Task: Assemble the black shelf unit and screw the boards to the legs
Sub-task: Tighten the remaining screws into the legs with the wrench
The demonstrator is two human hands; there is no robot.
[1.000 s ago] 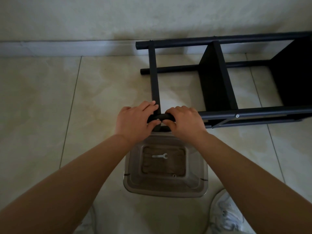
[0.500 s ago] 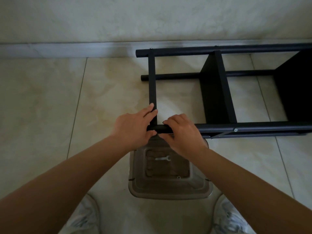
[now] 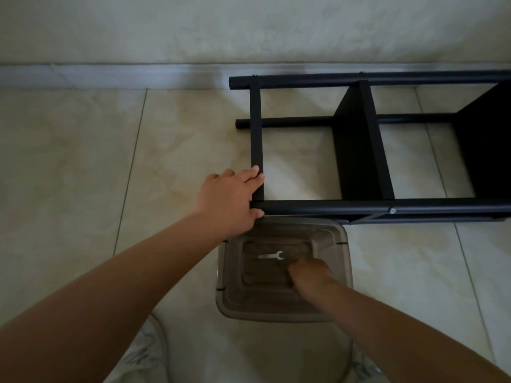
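Shelf unit [image 3: 359, 150] lies on its side, boards mostly fitted; left hand [image 3: 231, 200] grips the end board's corner just beyond its fingers while right hand [image 3: 309, 275], grip unclear, dips into the bin [image 3: 343, 244] beside the wrench [image 3: 271, 255], so screws remain.

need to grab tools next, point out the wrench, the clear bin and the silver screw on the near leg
wrench [image 3: 271, 255], head view, middle of its flat handle
clear bin [image 3: 279, 316], head view, near rim
silver screw [image 3: 391, 210], head view, its head on the near leg
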